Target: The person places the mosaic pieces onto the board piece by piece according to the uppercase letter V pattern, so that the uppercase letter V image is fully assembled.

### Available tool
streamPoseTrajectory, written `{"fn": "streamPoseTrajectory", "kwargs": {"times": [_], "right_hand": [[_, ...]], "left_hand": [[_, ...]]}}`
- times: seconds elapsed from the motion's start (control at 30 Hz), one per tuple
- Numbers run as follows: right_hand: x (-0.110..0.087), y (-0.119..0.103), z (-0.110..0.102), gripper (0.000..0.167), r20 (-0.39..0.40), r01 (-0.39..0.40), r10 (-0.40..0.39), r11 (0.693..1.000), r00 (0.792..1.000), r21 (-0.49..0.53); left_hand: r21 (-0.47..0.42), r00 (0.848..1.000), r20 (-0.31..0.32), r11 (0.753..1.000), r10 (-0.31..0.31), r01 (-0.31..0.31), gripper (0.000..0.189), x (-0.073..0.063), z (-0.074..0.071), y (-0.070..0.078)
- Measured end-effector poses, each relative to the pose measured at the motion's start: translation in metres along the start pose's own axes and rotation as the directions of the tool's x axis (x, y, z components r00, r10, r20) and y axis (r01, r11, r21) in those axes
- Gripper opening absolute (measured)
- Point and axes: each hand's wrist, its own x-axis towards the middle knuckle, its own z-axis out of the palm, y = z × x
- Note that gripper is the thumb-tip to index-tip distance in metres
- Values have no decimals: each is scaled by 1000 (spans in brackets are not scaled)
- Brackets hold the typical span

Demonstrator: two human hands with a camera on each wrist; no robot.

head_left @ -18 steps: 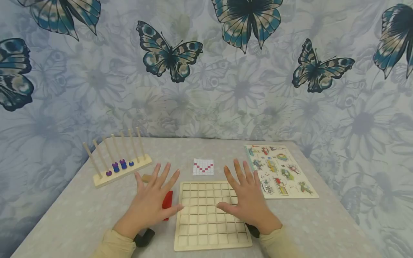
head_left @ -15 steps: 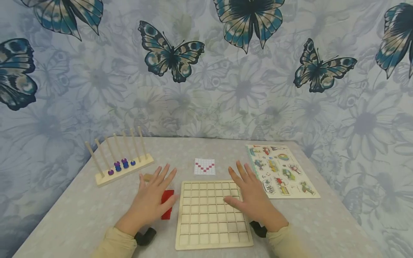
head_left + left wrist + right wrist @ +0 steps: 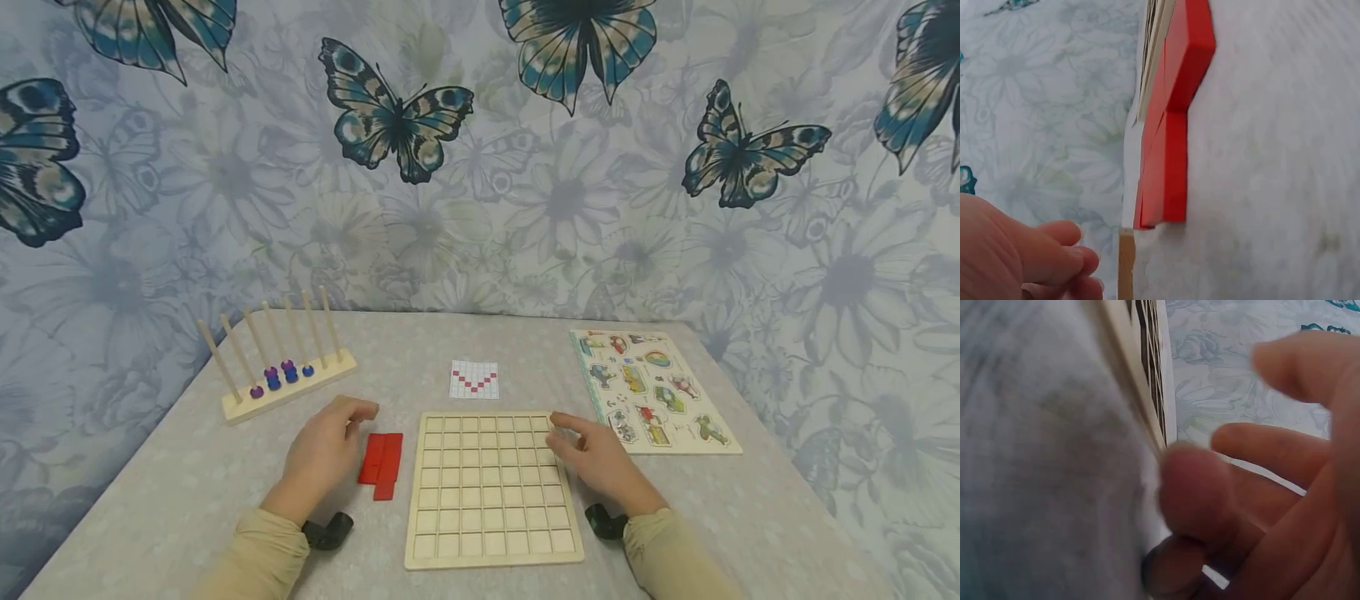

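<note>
In the head view a light wooden grid board [image 3: 495, 563] lies flat before me. My left hand [image 3: 318, 458] is left of it, fingers loosely curled with nothing seen in them. Flat red pieces [image 3: 386, 467] lie side by side between that hand and the board. In the left wrist view they show as thick red slabs, and past the left hand's fingertips stands the end of a small wooden block [image 3: 1125, 262], hidden in the head view. My right hand [image 3: 600, 462], fingers slightly bent and empty, is at the board's right edge, its fingertips overlapping the upper right corner.
Behind the board lies a small white grid card [image 3: 474, 379] with pink squares in a V. A wooden peg rack [image 3: 315, 380] with purple and blue beads stands at the back left. A picture puzzle board [image 3: 693, 442] lies at the right.
Both hands had fingers spread wide; now the fingers are drawn in and bent. The right hand has moved off the board's middle toward its right edge. More of the red pieces shows now.
</note>
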Motion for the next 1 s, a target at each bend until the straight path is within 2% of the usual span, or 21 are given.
{"fn": "streamPoseTrajectory", "kwargs": {"times": [0.13,0.27,0.43,0.73,1.0], "right_hand": [[1,2,3,45,12,47,-46,993,999,-110],[0,3,3,42,32,63,-59,989,998,-136],[0,2,3,42,50,57,-50,989,998,-138],[1,4,2,44,71,52,-42,989,997,-141],[1,4,2,46,82,40,-29,991,996,-130]], "left_hand": [[-32,996,59,997,-69,70,27,2,-4,-5],[-25,989,102,993,-112,115,21,4,-3,-6],[-10,980,135,989,-146,149,26,5,2,-10],[-20,979,158,990,-132,136,22,7,9,-17],[-28,965,219,987,-146,156,16,8,7,-16]]}}
